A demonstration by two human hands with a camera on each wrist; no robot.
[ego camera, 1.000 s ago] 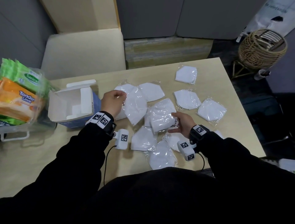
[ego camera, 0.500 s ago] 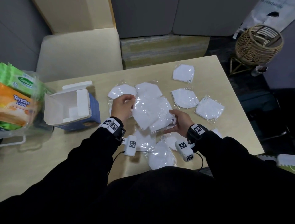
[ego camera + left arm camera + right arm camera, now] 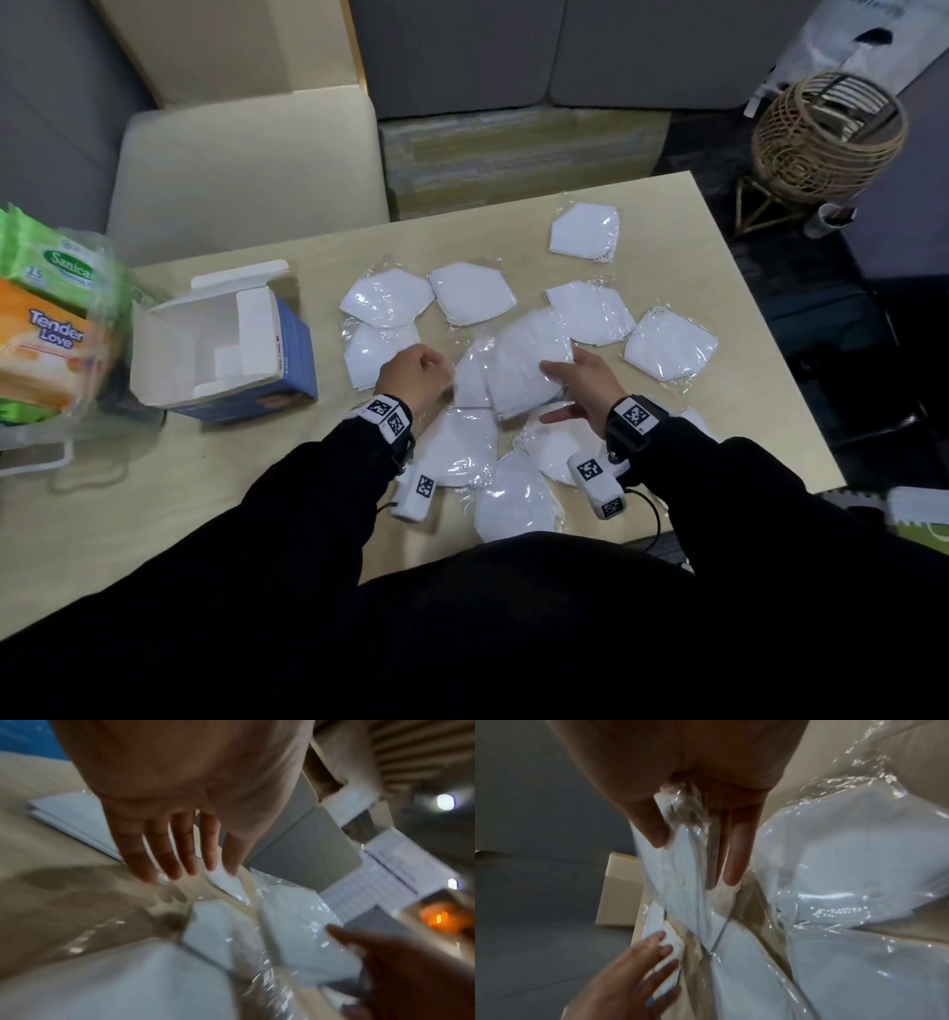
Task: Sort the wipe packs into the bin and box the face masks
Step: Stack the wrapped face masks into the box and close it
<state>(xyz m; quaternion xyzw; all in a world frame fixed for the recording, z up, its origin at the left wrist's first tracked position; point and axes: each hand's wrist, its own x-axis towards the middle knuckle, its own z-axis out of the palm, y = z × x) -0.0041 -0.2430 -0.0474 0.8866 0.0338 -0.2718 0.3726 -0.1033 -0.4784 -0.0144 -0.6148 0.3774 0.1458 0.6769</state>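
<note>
Several white face masks in clear wrappers lie over the middle of the table (image 3: 154, 514), one far off at the back (image 3: 585, 232). My right hand (image 3: 580, 383) holds a small stack of face masks (image 3: 524, 360) just above the table; in the right wrist view its thumb and fingers (image 3: 734, 862) pinch the stack (image 3: 680, 874). My left hand (image 3: 416, 375) is beside the stack's left edge with straight fingers (image 3: 177, 850) and holds nothing. The open blue and white box (image 3: 231, 349) stands to the left. Wipe packs (image 3: 46, 318) fill the clear bin at the far left.
A cream chair (image 3: 241, 169) stands behind the table's left half. A wicker basket (image 3: 827, 133) sits on the floor beyond the right corner. The table's right edge runs close to the outermost mask (image 3: 667, 345). Bare tabletop shows in front of the box.
My left hand carried a mask rightward onto the stack in my right hand, then let go and opened. The right hand kept the stack and rose slightly.
</note>
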